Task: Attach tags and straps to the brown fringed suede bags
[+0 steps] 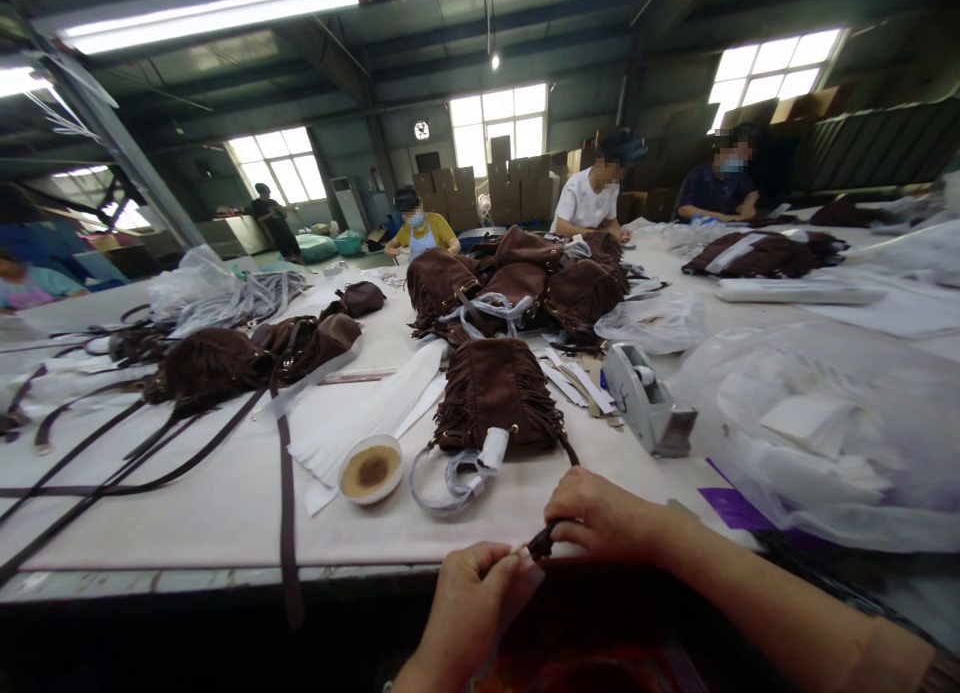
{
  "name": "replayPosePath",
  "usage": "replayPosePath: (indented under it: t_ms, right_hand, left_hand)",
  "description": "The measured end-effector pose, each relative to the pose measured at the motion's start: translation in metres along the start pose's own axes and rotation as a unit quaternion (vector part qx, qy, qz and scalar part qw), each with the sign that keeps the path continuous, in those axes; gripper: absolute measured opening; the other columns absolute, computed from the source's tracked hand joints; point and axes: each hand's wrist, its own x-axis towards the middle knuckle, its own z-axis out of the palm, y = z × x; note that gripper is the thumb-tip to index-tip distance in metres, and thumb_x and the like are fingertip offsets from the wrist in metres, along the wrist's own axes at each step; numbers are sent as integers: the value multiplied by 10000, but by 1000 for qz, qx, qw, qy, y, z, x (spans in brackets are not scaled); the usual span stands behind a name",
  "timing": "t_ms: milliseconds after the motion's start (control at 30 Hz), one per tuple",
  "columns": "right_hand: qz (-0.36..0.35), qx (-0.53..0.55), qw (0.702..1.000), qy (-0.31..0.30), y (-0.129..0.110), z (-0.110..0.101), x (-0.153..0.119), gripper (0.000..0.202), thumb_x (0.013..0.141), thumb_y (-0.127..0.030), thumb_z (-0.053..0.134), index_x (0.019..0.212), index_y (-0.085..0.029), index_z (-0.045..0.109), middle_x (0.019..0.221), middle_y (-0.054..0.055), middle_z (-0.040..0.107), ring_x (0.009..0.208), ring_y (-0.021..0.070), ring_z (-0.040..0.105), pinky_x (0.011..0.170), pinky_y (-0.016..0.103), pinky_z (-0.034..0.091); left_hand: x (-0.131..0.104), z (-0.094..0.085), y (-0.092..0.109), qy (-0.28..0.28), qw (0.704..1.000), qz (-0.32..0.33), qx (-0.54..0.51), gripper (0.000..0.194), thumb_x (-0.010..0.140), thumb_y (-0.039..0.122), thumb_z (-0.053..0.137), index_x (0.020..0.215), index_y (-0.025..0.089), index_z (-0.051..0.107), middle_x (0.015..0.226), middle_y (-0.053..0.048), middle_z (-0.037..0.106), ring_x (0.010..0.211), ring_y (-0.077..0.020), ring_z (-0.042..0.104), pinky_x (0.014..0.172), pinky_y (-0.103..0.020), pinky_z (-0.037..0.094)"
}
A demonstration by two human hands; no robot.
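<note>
A brown fringed bag (491,398) lies on the table in front of me. Its dark strap (571,451) runs from the bag's right side to my right hand (600,513), whose fingers are closed round it just off the table's front edge. My left hand (476,598) pinches the far end of this strap piece between thumb and finger. A whitish, see-through strip (525,585) hangs at those fingertips; whether it is plastic or paper I cannot tell. White wrapping and clear plastic-covered loops (457,478) rest against the bag's near edge.
A bowl of yellowish-brown stuff (370,470) sits left of the bag. To the right stand a grey tape dispenser (649,398) and a large clear plastic bag (825,433). More brown bags (517,283) are piled behind. Loose straps (287,513) lie leftward; co-workers (592,198) sit across the table.
</note>
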Motion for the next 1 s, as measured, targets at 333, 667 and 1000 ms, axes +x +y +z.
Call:
replayPosePath:
  t_ms: [333,667,1000]
  right_hand:
    - [3,-67,998,17,-11,10,9,179,892,-239,604,767,-165,708,774,82,736,783,207,652,806,331,392]
    - [34,-40,999,5,-9,13,1,118,863,-184,610,824,-161,719,821,84,739,828,213,655,804,308,413]
    - [-33,5,996,82,14,10,-5,171,905,-195,583,780,-188,699,737,43,686,787,177,606,838,332,389]
  left_hand:
    - [6,7,17,-20,994,84,71,313,901,335,501,822,164,751,736,-7,692,684,-152,542,618,-232,361]
    - [9,19,31,-64,986,104,111,271,902,304,507,919,189,752,891,-33,755,835,-204,645,710,-249,418]
    - [15,17,22,2,983,91,160,417,937,401,422,659,169,629,614,7,551,618,-141,438,574,-262,279]
